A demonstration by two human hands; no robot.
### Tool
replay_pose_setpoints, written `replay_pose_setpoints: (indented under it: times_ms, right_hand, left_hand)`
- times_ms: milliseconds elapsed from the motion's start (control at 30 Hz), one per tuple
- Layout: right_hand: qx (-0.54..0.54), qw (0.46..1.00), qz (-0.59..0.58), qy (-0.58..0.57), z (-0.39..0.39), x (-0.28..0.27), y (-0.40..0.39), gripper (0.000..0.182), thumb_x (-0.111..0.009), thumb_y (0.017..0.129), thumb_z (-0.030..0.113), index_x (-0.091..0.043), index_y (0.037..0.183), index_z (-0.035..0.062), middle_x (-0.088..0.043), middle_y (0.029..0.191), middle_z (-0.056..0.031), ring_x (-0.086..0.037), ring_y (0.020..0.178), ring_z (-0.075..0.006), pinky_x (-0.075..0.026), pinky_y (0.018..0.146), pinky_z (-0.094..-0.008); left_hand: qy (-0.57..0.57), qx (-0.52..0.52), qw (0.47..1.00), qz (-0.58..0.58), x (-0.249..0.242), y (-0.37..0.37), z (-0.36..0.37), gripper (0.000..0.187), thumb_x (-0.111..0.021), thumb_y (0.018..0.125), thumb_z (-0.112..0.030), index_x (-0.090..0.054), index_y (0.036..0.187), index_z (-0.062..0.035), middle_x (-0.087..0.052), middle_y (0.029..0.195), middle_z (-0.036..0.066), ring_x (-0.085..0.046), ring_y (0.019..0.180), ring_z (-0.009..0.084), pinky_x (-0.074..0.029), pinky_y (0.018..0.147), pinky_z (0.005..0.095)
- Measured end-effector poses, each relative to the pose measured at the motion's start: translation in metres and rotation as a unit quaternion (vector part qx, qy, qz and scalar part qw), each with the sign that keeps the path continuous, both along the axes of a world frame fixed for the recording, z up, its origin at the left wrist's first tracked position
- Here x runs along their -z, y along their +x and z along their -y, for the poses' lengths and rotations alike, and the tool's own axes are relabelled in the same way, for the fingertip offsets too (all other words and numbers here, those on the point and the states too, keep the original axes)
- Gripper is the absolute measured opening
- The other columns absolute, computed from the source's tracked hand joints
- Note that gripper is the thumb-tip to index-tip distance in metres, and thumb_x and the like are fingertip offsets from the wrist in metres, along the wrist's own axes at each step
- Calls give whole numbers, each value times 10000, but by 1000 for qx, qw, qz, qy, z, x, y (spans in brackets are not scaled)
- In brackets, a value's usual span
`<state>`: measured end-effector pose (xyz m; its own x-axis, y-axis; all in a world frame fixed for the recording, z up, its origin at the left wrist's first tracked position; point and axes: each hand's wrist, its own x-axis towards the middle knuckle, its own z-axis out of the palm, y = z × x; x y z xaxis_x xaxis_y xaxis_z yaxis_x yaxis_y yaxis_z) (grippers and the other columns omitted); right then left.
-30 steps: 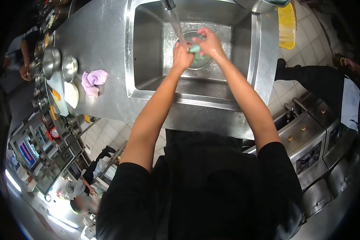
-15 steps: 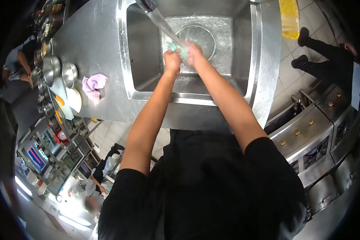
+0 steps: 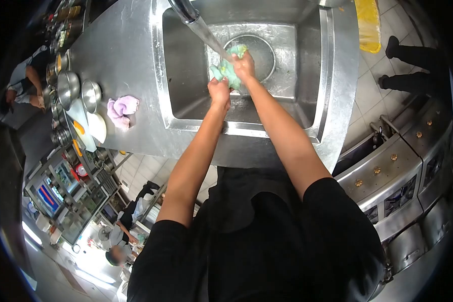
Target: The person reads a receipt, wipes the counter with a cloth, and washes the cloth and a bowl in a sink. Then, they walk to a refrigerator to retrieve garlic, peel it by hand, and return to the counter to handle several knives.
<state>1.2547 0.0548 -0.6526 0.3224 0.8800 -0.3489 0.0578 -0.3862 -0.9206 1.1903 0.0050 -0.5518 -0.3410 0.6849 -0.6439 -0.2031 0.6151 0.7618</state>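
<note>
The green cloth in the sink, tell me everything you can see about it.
The green cloth is a pale mint-green rag, soft and crumpled, bunched into a wad, and it looks wet. It is held over the steel sink near the round drain, right where the water stream from the tap lands. The left hand grips its lower end and the right hand clamps its upper part; a tuft pokes out above the right hand's fingers.

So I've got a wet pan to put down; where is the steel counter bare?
The counter is bare between the pink cloth and the sink, and behind the cloth. It is crowded at the left edge: metal bowls and a white dish.
</note>
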Motion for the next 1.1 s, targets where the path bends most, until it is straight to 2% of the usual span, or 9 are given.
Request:
replay_pose_setpoints:
  times_ms: [100, 267, 433, 500, 667, 733, 867, 1000, 1100]
  right_hand:
    - [-46, 998, 30, -38, -5, -58, 25, 351, -595, 802, 304, -597, 938, -19, -607, 922, -234, -582, 858, -386, -442, 742, -424]
    - [-49, 980, 62, -180, -12, -51, 32, 416, -545, 817, 372, -630, 840, -35, -602, 924, -261, -552, 932, -426, -435, 770, -430]
    - [-65, 958, -18, -280, -15, -34, 42, 459, -509, 825, 404, -619, 1002, -6, -581, 1040, -257, -550, 1007, -382, -414, 864, -411]
    - [-137, 963, 41, -228, -11, -26, 45, 474, -509, 826, 418, -612, 1020, -1, -588, 1038, -247, -554, 1012, -366, -411, 872, -402]
    - [-205, 970, 123, -32, 1, -61, 56, 526, -516, 817, 475, -595, 1055, 13, -616, 1008, -207, -590, 955, -324, -434, 857, -362]
    - [-169, 908, -285, -255, 3, -74, 53, 527, -550, 797, 503, -631, 970, 12, -644, 907, -159, -615, 849, -291, -457, 791, -351]
    - [-132, 985, -7, -115, -7, -25, 23, 548, -595, 777, 528, -662, 790, -16, -625, 733, -93, -598, 699, -230, -456, 619, -369]
    - [-103, 977, -83, -167, -23, -1, 6, 574, -582, 782, 539, -655, 804, -30, -619, 713, -93, -589, 676, -222, -456, 591, -361]
    - [-71, 924, -310, -211, -7, -36, 4, 525, -600, 790, 491, -645, 829, -31, -615, 721, -92, -583, 661, -207, -452, 579, -362]
  left_hand:
    - [25, 13, 999, -34, -13, 14, 7, 178, -448, 858, 27, -551, 1002, 40, -603, 860, 109, -584, 687, 161, -515, 582, 308]
    - [-6, 14, 997, -81, -49, 35, 15, 191, -487, 809, 9, -550, 981, 66, -587, 884, 99, -549, 782, 157, -441, 700, 294]
    - [0, 3, 998, -56, -57, 40, 19, 183, -500, 808, 1, -552, 971, 67, -588, 873, 96, -549, 779, 156, -440, 699, 300]
    - [20, 36, 999, -35, -39, 33, 14, 176, -424, 859, 31, -517, 1004, 68, -600, 853, 142, -618, 593, 220, -512, 478, 293]
    - [38, 205, 976, -55, -27, 14, -8, 175, -419, 871, 3, -534, 1000, 29, -598, 837, 94, -592, 632, 171, -493, 517, 301]
    - [20, 218, 975, 23, -17, 15, -13, 167, -408, 879, -13, -546, 972, -18, -585, 821, 57, -548, 672, 140, -463, 566, 300]
    - [20, 51, 979, 197, -16, 11, -6, 197, -367, 878, 7, -515, 1003, -26, -578, 862, 77, -548, 698, 164, -444, 546, 286]
    - [-3, 86, 982, 168, -23, -1, -12, 310, -301, 880, -16, -444, 1155, -30, -515, 1091, 97, -494, 996, 210, -402, 841, 403]
    - [-27, 42, 992, 119, -38, 3, -20, 317, -303, 881, -23, -438, 1168, -28, -504, 1121, 106, -468, 1069, 227, -370, 907, 463]
